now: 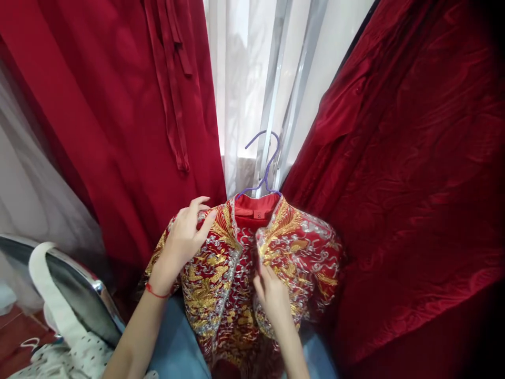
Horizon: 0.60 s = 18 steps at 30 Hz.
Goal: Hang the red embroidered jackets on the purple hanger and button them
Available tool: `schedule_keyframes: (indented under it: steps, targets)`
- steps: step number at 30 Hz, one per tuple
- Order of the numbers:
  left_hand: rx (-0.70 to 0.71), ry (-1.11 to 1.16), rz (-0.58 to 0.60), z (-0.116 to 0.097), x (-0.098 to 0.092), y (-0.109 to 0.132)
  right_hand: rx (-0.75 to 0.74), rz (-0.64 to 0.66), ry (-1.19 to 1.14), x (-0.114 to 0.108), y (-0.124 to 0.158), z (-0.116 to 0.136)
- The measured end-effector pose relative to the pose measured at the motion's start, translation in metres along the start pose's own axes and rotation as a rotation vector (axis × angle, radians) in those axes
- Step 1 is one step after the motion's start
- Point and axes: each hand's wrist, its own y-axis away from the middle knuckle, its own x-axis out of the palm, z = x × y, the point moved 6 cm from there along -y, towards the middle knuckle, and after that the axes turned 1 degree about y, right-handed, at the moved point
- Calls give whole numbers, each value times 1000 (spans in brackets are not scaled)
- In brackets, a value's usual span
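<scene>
A red jacket with dense gold and silver embroidery hangs on a purple wire hanger in front of me. My left hand, with a red string round its wrist, rests on the jacket's left shoulder, fingers curled over the fabric. My right hand is at the front opening, fingers pinched on the edge of the right panel. A small size label shows inside the red collar.
Red satin curtains hang on both sides. A sheer white curtain fills the gap behind the hanger. At lower left stands a chrome-edged mirror or tray with white cloth draped by it. Blue fabric lies below the jacket.
</scene>
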Motion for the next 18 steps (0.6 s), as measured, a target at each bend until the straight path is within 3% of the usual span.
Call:
schedule_keyframes:
  steps: [3, 5, 8, 10, 14, 16, 18]
  targets:
    - [-124, 113, -47, 56, 2, 18, 1, -51, -159, -16, 22, -27]
    - [-242, 271, -33, 95, 13, 33, 22, -117, -174, -21, 34, -38]
    - [-336, 492, -77, 128, 28, 53, 37, -126, -176, -17, 38, -35]
    - [-367, 460, -197, 134, 28, 60, 29, -80, -202, -12, 35, -21]
    - [-409, 296, -408, 124, 14, 57, -20, -43, -259, -10, 32, 18]
    - [-425, 265, -404, 118, 12, 51, -35, -24, -269, -7, 31, 30]
    - [-418, 226, -320, 112, 17, 47, 3, 27, -289, 2, 27, 29]
